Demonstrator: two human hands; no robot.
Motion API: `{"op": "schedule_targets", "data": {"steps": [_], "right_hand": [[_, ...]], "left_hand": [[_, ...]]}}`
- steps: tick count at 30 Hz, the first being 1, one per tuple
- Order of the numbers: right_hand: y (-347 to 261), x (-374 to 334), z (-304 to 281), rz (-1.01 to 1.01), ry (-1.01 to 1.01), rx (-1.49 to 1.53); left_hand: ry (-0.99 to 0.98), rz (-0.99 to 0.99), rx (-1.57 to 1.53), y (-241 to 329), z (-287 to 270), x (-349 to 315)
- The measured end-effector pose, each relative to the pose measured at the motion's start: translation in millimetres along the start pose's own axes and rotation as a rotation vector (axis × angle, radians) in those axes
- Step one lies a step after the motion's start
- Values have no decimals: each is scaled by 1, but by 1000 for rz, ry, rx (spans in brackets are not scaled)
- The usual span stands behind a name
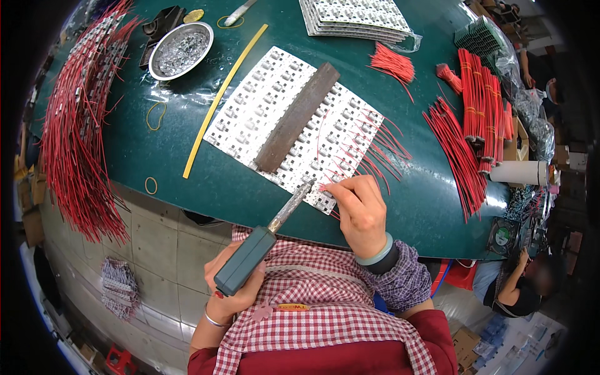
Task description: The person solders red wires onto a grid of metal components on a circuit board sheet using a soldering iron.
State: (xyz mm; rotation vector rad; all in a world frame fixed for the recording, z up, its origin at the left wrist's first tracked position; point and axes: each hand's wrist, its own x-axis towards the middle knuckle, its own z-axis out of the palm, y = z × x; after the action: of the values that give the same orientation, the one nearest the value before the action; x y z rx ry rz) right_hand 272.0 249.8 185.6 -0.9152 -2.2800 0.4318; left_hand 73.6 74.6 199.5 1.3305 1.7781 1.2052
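My left hand is wrapped round the dark green handle of a soldering iron. Its metal tip touches or nearly touches the near edge of a white circuit board panel, which carries rows of small components. Beside the tip, my right hand pinches a thin red wire against the panel; its far end is hidden by the fingers. Several red wires stick out from the panel's right side. Across the panel lies a dark flat bar.
Finished-looking panels with long red wires pile at the left. A bowl of shiny bits, a yellow strip and rubber bands lie nearby. More white panels stack at the back; red wire bundles lie right. Another person sits there.
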Motion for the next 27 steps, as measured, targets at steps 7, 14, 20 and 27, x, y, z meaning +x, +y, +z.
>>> {"op": "schedule_targets", "data": {"steps": [7,14,20,27], "right_hand": [[-17,-6,-1,-12,58,-22],[-17,-10,5,15,30,-22],[-17,-11,7,23,24,-20],[-17,-12,7,31,9,-14]], "left_hand": [[-13,-26,-10,-1,-2,-2],[-28,-13,-31,3,-2,2],[-37,14,-8,-1,0,2],[-49,-10,-13,2,0,5]]}}
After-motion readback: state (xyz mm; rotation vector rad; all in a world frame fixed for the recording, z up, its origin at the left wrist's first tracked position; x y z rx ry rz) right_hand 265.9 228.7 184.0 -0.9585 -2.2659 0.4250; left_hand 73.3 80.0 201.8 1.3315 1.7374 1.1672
